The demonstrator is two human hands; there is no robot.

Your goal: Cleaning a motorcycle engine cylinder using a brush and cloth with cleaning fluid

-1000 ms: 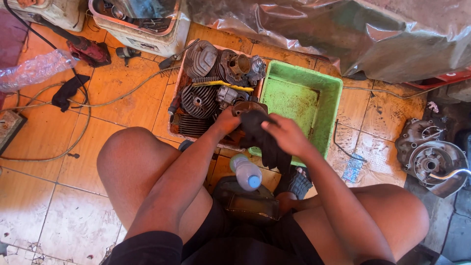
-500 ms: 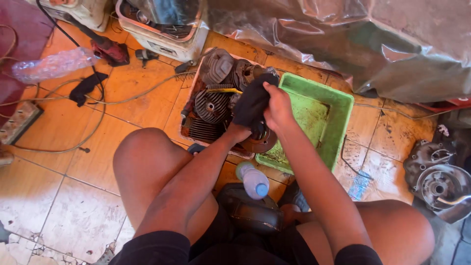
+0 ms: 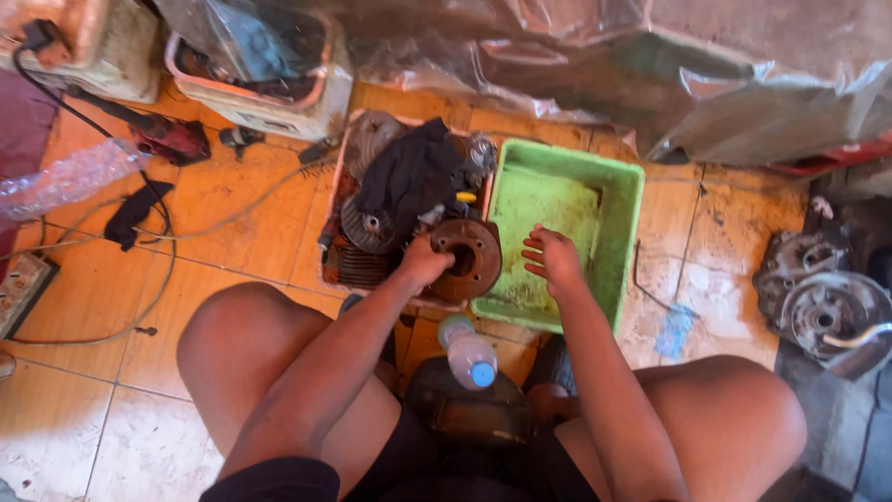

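My left hand (image 3: 424,263) grips the edge of a round rusty brown engine part (image 3: 469,257) with a hole in its middle, at the near side of a tray of dark engine parts (image 3: 372,228). A black rag (image 3: 409,172) lies draped over those parts. My right hand (image 3: 554,257) hovers with fingers spread just right of the round part, over the near left corner of a dirty green plastic tub (image 3: 621,200). It holds nothing. A clear plastic bottle with a blue cap (image 3: 469,353) lies between my bare knees.
Orange floor tiles run all around. A white crate (image 3: 265,93) and a red tool (image 3: 167,138) sit at the back left, with a cable (image 3: 163,270) and a black cloth (image 3: 130,214). Plastic sheeting (image 3: 650,74) covers the back. Grey metal engine covers (image 3: 822,297) lie right.
My right hand has let go of the black rag, which now lies on the engine parts, and has drawn back over the green tub. My left hand has taken hold of the round part.
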